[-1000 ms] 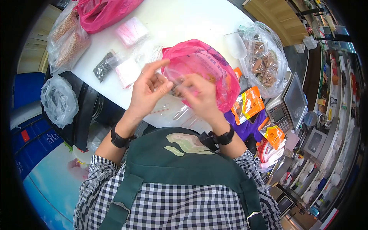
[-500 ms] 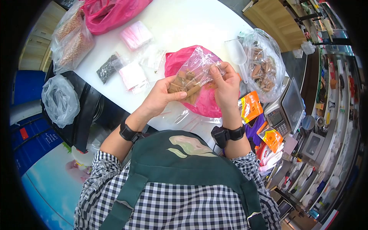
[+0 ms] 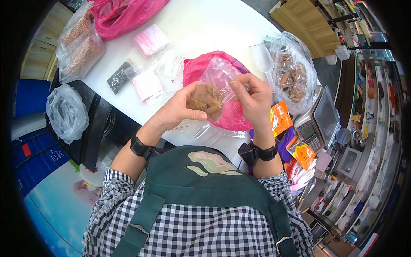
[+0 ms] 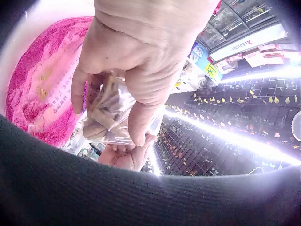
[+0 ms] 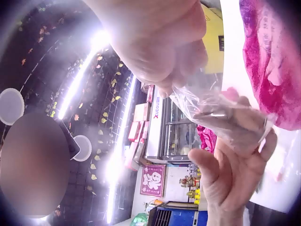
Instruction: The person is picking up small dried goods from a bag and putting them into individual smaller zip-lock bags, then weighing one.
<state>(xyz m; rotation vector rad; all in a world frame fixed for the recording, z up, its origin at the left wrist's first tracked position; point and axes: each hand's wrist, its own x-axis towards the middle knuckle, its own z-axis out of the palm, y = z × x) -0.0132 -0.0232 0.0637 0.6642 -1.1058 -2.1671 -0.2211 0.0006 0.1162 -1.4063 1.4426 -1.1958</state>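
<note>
A small clear plastic bag (image 3: pixel 208 102) of brown, stick-like pieces is held between both hands above the table's near side. Its filled end lies in my left hand (image 3: pixel 177 110), thumb on the near side and fingers around the far side. My right hand (image 3: pixel 257 100) pinches the bag's upper right part between thumb and curled fingers. In the left wrist view the brown pieces (image 4: pixel 106 113) show between thumb and fingers. The right wrist view has the clear film (image 5: pixel 190 101) stretched from my right fingers to my left hand (image 5: pixel 230 176). Behind lies an open pink bag (image 3: pixel 195 70).
Right of the hands are a white scoop (image 3: pixel 262 58), a large clear bag of brown pieces (image 3: pixel 291 79), orange packets (image 3: pixel 280 118) and a scale (image 3: pixel 309 130). Packs of small plastic bags (image 3: pixel 147 84) and a dark-filled bag (image 3: pixel 120 77) lie left on the white table (image 3: pixel 205 21).
Earlier, both hands were blurred over the pink bag. Then they held the clear bag of brown pieces spread out; now the right hand has shifted slightly right and the pieces sit more bunched.
</note>
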